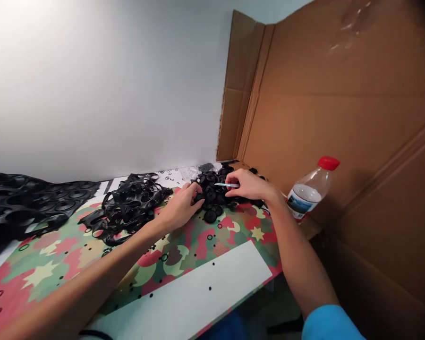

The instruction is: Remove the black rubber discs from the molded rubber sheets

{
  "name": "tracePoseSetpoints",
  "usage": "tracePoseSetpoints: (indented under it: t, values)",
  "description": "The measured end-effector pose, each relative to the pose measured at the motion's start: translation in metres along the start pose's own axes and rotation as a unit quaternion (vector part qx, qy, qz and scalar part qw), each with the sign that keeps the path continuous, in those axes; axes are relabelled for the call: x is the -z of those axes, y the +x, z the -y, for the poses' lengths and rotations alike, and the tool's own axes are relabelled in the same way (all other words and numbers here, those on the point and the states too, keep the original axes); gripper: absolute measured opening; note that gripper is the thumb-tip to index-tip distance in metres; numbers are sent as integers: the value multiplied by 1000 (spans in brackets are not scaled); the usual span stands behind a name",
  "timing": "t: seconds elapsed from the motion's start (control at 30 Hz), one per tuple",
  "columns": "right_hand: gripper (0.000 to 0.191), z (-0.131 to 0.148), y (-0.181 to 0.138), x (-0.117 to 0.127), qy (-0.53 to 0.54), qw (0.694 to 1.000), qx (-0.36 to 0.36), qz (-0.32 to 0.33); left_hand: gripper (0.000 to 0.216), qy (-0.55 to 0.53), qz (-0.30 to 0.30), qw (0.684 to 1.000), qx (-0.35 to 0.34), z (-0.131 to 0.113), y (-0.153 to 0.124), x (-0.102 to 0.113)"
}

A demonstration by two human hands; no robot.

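My right hand (247, 184) is closed round a slim pale-blue, pen-like tool (224, 184), whose tip points left over a heap of black round rubber parts (209, 189). At the heap's left side, my left hand (181, 207) has thumb and fingers curled on a black round rubber part (199, 197). Its edges merge with the dark pieces behind it. Just in front of the heap, a flat black disc (210, 216) lies on the patterned table cover (194, 248).
Left of my hands is a tangle of black rubber scrap (131, 208); farther left lies a black sheet with round holes (67, 196). A red-capped bottle (306, 193) stands by the cardboard wall (326, 113). Small rings and a white board (194, 288) are nearer me.
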State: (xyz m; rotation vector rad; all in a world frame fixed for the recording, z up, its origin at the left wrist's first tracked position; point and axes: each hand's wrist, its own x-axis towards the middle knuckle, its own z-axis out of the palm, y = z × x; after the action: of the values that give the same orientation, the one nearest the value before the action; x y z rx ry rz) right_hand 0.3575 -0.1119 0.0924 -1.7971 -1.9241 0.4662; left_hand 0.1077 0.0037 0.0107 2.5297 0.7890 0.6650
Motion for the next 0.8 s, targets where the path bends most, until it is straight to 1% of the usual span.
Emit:
tracePoseSetpoints:
  t: [0.07, 0.13, 0.2, 0.3, 0.4, 0.5, 0.57, 0.6, 0.63, 0.67, 0.73, 0.8]
  values:
    - [24, 0, -3, 1, -21, 998, -7, 60, 14, -28, 0, 1000, 6, 2, -1, -2]
    - [27, 1, -4, 0, -58, 991, -13, 117, 15, -55, 7, 998, 14, 2, -1, -1]
    - [22, 1, -3, -2, -84, 987, -29, 136, 13, -75, 4, 997, 15, 4, -1, 0]
    - [15, -4, -2, -3, -93, 989, -34, 106, 12, -110, -8, 994, 8, 7, -2, -1]
    - [13, -12, -2, 2, -64, 997, -4, 40, 21, -167, -28, 986, 10, 13, -3, -6]
    - [19, -14, -3, 6, 40, 998, 22, -52, 36, -202, -42, 978, 14, 16, -4, -8]
    - [29, -11, -3, 7, 137, 982, 36, -122, 41, -203, -23, 978, 28, 16, -4, -6]
    - [35, -8, -3, 8, 185, 971, 35, -145, 41, -202, -11, 979, 38, 15, -3, -5]
    - [40, -6, -3, 8, 227, 961, 27, -152, 41, -200, -1, 979, 48, 15, -3, -4]
    - [44, -4, -4, 7, 261, 954, 18, -145, 41, -199, 4, 978, 55, 14, -4, -3]
    - [49, 0, -5, 7, 296, 950, 11, -104, 40, -204, 2, 977, 56, 13, -4, -2]
    - [48, 4, -8, 6, 294, 954, 23, -50, 38, -213, -2, 976, 49, 12, -4, -2]
